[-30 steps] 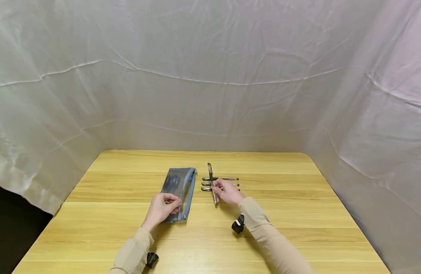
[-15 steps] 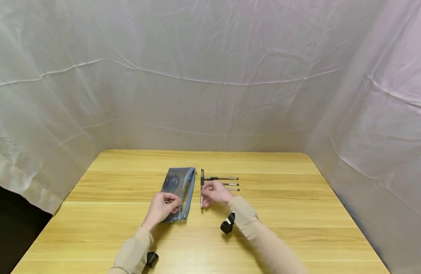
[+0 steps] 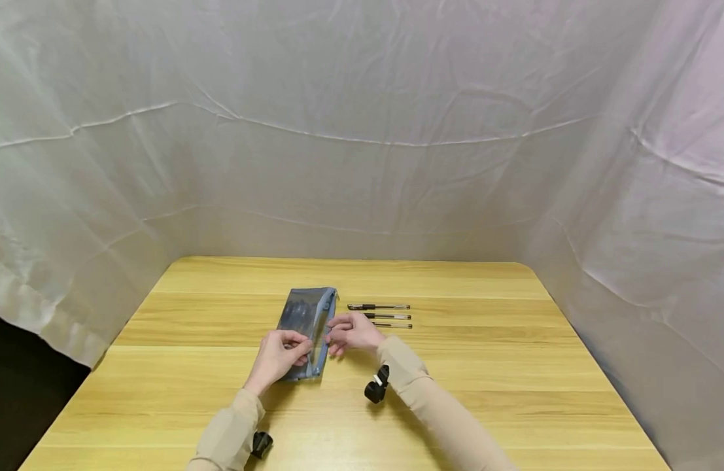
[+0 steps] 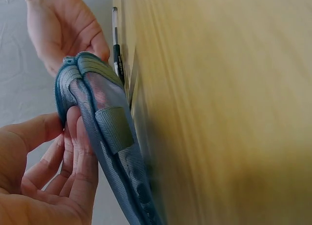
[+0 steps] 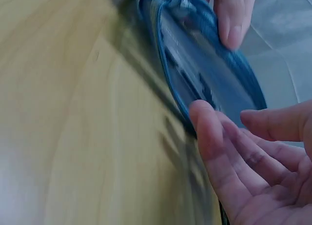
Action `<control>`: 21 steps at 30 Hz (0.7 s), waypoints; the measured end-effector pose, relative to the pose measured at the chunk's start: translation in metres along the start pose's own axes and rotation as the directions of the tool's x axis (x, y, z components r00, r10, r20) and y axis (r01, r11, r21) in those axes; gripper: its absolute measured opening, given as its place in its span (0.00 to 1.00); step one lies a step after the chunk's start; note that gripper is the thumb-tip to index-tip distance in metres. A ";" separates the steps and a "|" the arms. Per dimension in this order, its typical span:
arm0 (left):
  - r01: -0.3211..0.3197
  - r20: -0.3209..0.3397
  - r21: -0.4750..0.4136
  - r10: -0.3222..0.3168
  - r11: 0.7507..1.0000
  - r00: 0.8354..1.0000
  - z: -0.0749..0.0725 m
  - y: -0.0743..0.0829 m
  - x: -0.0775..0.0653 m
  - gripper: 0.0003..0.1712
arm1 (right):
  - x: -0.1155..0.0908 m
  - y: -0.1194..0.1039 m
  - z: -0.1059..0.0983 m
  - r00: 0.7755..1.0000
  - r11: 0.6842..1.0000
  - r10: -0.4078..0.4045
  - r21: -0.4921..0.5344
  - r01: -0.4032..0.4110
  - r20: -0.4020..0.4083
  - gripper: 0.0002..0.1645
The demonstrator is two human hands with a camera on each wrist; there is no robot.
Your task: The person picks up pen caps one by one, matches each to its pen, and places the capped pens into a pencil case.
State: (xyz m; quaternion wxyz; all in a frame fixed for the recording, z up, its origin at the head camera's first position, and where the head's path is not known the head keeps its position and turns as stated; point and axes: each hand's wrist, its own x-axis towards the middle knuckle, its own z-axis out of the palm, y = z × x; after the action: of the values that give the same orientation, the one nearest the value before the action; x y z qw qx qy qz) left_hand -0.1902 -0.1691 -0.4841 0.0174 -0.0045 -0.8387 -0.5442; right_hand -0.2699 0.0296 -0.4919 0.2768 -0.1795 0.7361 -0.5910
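Note:
A blue zip pencil pouch (image 3: 298, 313) with see-through mesh sides lies on the table, its long zipped mouth gaping toward the right. My left hand (image 3: 276, 356) pinches the upper edge of that mouth between thumb and fingers. My right hand (image 3: 352, 332) is at the opening, fingers loosely bent and thumb apart, with nothing seen between them. In the right wrist view, its fingertips (image 5: 201, 108) overlap the pouch's rim. Dark pens (image 5: 192, 81) show inside the pouch. Just right of it lie three black gel pens (image 3: 391, 307) side by side, the nearer two partly behind my right hand.
The wood-grain table (image 3: 485, 366) spreads out around the pouch. Grey cloth curtains (image 3: 362, 163) hang behind it and along both sides. A black wrist camera (image 3: 376, 384) sits under my right wrist, and another camera (image 3: 261, 445) is by my left.
My right hand has carried a gel pen left from across the other pens to the pouch mouth; the pen no longer shows in that hand. My left hand has stayed at the pouch edge.

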 end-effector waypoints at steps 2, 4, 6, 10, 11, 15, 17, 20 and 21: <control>0.007 -0.004 -0.005 -0.007 1.000 1.000 0.001 0.000 0.000 0.07 | -0.003 0.005 -0.008 0.999 0.998 -0.026 -0.063 0.023 -0.044 0.21; 0.013 -0.005 -0.007 -0.013 1.000 1.000 0.001 0.000 0.000 0.07 | -0.007 0.010 -0.017 0.992 0.985 -0.055 -0.171 0.035 -0.115 0.17; 0.018 -0.005 -0.010 -0.018 1.000 1.000 0.001 0.000 0.000 0.06 | -0.012 0.015 -0.027 0.977 0.957 -0.087 -0.290 0.028 -0.193 0.12; 0.024 -0.005 -0.013 -0.024 1.000 1.000 0.000 -0.001 0.000 0.06 | -0.021 0.021 -0.047 0.928 0.864 -0.156 -0.502 -0.038 -0.338 0.07; 0.022 -0.006 -0.015 -0.022 1.000 1.000 0.000 -0.002 0.000 0.06 | -0.022 0.022 -0.051 0.917 0.839 -0.169 -0.541 -0.059 -0.362 0.06; 0.009 0.001 -0.010 -0.009 1.000 1.000 -0.001 -0.003 -0.001 0.07 | -0.028 0.024 -0.063 0.897 0.740 -0.192 -0.659 -0.134 -0.398 0.07; 0.005 0.004 -0.010 -0.005 1.000 1.000 -0.001 -0.003 -0.001 0.07 | -0.029 0.024 -0.067 0.900 0.710 -0.185 -0.687 -0.154 -0.394 0.07; 0.000 0.007 -0.011 0.000 1.000 1.000 -0.002 -0.003 -0.001 0.08 | -0.030 0.023 -0.070 0.908 0.690 -0.164 -0.703 -0.174 -0.386 0.08; -0.002 0.007 -0.010 0.002 1.000 1.000 -0.002 -0.003 -0.001 0.08 | -0.029 0.023 -0.071 0.909 0.685 -0.160 -0.706 -0.179 -0.386 0.08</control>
State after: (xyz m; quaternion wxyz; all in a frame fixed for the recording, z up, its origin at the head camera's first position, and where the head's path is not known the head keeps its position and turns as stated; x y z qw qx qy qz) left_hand -0.1888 -0.1720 -0.4866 0.0149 -0.0075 -0.8360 -0.5484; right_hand -0.2891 0.1069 -0.4981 0.0218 -0.1396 0.9517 -0.2725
